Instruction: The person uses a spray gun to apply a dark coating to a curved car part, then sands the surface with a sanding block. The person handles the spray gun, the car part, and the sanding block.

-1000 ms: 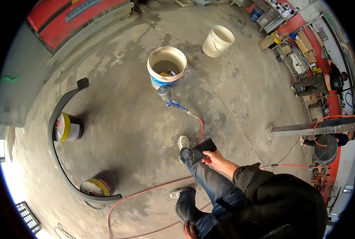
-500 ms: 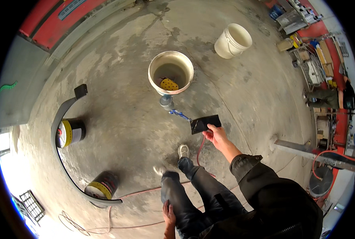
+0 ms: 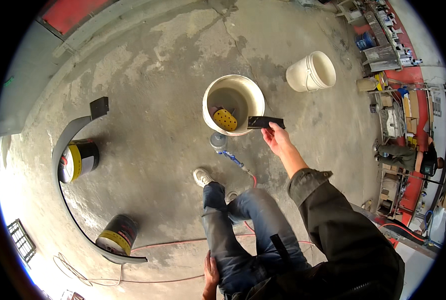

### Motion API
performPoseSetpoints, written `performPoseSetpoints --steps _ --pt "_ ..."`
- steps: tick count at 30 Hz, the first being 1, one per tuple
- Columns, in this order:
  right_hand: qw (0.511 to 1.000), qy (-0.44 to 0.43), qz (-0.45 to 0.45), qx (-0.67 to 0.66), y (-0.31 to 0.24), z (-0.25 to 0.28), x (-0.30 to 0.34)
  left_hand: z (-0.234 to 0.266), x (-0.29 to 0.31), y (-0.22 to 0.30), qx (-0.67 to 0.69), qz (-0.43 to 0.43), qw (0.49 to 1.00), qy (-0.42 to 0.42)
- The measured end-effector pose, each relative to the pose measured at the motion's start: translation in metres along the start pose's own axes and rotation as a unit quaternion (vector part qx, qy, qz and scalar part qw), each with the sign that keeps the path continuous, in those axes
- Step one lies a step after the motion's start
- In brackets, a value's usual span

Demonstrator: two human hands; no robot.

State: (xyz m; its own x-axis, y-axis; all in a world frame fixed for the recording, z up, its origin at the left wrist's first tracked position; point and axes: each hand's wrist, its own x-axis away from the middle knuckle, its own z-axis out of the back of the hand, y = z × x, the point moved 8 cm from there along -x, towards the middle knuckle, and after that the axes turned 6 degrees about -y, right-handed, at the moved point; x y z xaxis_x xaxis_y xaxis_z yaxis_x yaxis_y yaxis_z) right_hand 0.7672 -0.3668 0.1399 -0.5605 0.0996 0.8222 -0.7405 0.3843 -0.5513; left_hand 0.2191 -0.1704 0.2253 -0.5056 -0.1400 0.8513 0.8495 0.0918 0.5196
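Observation:
My right hand [image 3: 278,139] pinches a flat black rectangular piece [image 3: 266,122] by its near edge, at the right rim of a whitish bucket [image 3: 209,100]. Inside that bucket is murky liquid and a yellow pad with dark holes [image 3: 225,120]. Just below the bucket, a spray gun with a clear cup and blue body [image 3: 219,142] lies on the floor, joined to a red hose [image 3: 254,180]. My left hand [image 3: 211,270] rests against my left thigh, its fingers laid along the trouser leg and holding nothing.
A second whitish bucket [image 3: 303,74] stands far right. On the left, a long curved grey strip [image 3: 63,145] lies across two dark cans with yellow bands, an upper can [image 3: 81,159] and a lower can [image 3: 118,235]. Cluttered shelves [image 3: 390,117] and another person [image 3: 403,156] are at right.
My right hand has carried the black piece forward from over the floor to the bucket's rim. My left foot has stepped forward. My left hand stays on the thigh.

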Motion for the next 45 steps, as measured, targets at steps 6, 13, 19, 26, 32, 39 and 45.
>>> performPoseSetpoints --steps 6,13,19,26,32,39,45 --pt "0.998 -0.050 -0.028 -0.034 0.001 -0.027 -0.051 -0.014 -0.024 0.037 -0.044 0.011 0.999 -0.024" --pt "0.998 0.022 -0.019 0.048 -0.030 -0.078 -0.085 -0.046 -0.083 0.069 -0.060 0.059 0.996 -0.026" --pt "0.993 -0.047 -0.092 0.053 -0.009 -0.085 -0.171 -0.086 -0.102 0.103 -0.035 0.084 0.996 0.020" --pt "0.808 -0.200 0.013 0.554 0.026 -0.078 -0.284 -0.187 -0.109 0.140 0.003 0.143 0.988 0.066" --pt "0.463 -0.222 0.198 0.835 0.055 -0.092 -0.361 -0.227 -0.129 0.134 0.041 0.203 0.975 0.080" --pt "0.439 -0.198 0.127 0.867 0.073 -0.076 -0.399 -0.222 -0.153 0.166 0.068 0.233 0.966 0.088" --pt "0.574 -0.277 0.226 0.737 0.014 -0.097 -0.295 -0.212 -0.162 0.166 -0.049 0.133 0.985 0.097"
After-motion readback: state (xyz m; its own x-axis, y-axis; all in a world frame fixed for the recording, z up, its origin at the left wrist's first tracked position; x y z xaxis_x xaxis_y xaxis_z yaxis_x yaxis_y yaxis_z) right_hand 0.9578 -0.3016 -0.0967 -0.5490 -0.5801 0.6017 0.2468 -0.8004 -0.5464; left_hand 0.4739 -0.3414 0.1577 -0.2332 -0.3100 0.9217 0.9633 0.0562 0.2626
